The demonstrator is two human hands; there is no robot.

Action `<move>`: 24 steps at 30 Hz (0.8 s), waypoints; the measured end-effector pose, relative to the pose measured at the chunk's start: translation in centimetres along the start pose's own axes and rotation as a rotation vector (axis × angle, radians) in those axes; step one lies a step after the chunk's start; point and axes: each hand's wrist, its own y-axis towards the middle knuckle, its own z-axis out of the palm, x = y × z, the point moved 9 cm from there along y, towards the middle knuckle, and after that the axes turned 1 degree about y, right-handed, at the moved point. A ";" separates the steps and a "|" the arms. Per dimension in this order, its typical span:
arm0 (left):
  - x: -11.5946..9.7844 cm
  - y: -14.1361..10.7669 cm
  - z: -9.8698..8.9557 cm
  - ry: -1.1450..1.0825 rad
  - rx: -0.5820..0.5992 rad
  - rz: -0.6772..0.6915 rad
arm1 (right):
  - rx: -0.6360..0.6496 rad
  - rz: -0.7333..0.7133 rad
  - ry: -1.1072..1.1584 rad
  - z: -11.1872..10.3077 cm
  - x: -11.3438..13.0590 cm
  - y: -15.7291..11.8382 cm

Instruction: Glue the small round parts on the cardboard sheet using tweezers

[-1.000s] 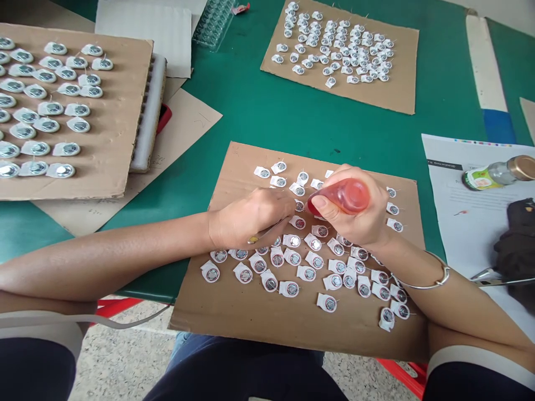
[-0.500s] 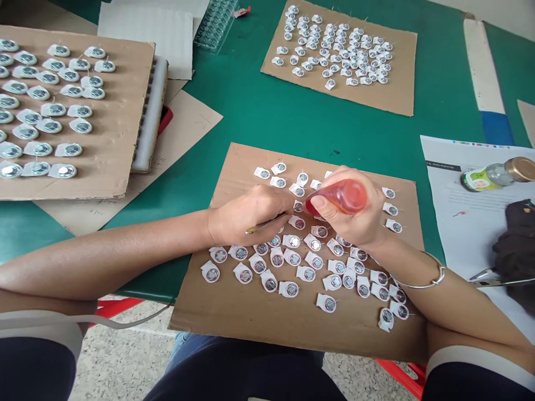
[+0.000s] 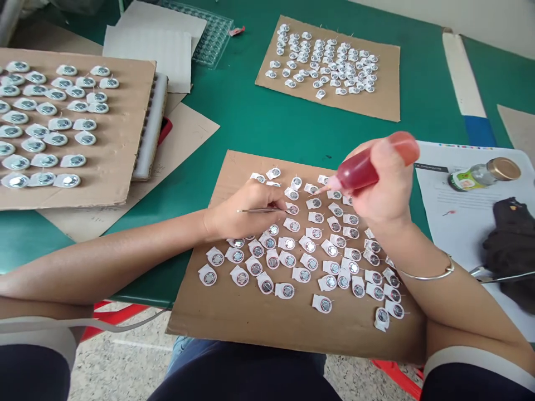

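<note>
My left hand [image 3: 246, 209] is closed around a slender metal tool [image 3: 261, 210], whose exact kind I cannot make out. Its tip is beside a small white piece with a round silver centre [image 3: 291, 209]. My right hand [image 3: 387, 192] grips a red squeeze bottle [image 3: 359, 169], tilted with its narrow nozzle [image 3: 328, 186] pointing down and left. The nozzle is over or close to the pieces in the upper rows; contact is unclear. Many such pieces lie in loose rows on a brown cardboard sheet [image 3: 251, 326]. My hands cover some of them.
Similar pieces lie on a far cardboard sheet [image 3: 387, 106] and a raised left cardboard sheet [image 3: 117, 161]. To the right, a glass jar with a gold lid [image 3: 480, 174] and a dark cloth item [image 3: 510, 245] lie on white paper [image 3: 434, 195]. A clear plastic tray [image 3: 213, 42] lies behind.
My right hand has moved right and up with the bottle, turning its nozzle leftward into view. My left hand stays near the same row, its tool now more level. The camera view has shifted slightly.
</note>
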 end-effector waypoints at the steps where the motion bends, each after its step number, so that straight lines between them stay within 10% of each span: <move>1: 0.2 0.2 -0.2 -0.017 0.001 -0.040 | -0.015 0.017 0.034 -0.5 0.3 0.6; 6: -2.7 1.4 -1.3 0.080 -0.046 0.040 | -0.046 -0.058 0.040 -1.9 3.2 2.1; 11: -6.5 1.8 1.9 0.193 0.117 0.271 | 0.005 -0.069 -0.115 -2.1 2.9 0.8; 24: -5.3 1.3 4.9 0.235 0.184 0.286 | -0.040 -0.369 -0.631 -1.9 4.3 -1.8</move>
